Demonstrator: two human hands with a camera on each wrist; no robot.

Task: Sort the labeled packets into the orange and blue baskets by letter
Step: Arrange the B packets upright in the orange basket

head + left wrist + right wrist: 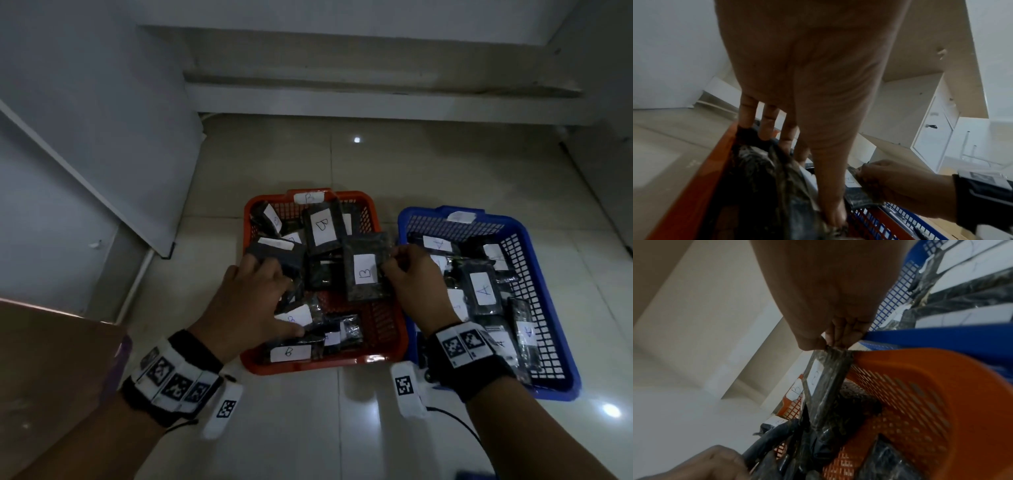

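At the far left a white board point(102, 144) leans against the wall, its lower corner resting on the tiled floor point(342, 428). Next comes the left hand point(251, 301), reaching into the orange basket point(383, 358); its fingers point(748, 112) are spread and fairly straight, pressing down on the heap of dark packets there, with the thumb point(830, 178) laid along a packet near the basket's front. I cannot tell whether any single packet is actually gripped by that hand. The orange basket sits on the floor and carries a white tag marked B point(309, 197) on its far rim; the packets point(322, 228) inside it show white labels with the letter B. In the middle, over the right part of the orange basket, hangs a dark packet labelled B point(363, 270), tilted, its lower end among the others. The right hand point(419, 284) pinches this packet by its right edge, the fingers point(846, 331) drawn narrow and close together with the thumb on the plastic, as the right wrist view shows plainly. Just beside the orange basket, to the right and touching or nearly touching it, stands the blue basket point(561, 387), also on the floor, with a white tag point(460, 216) on its far rim whose letter is too blurred to read. Its packets point(483, 287) bear labels marked A.
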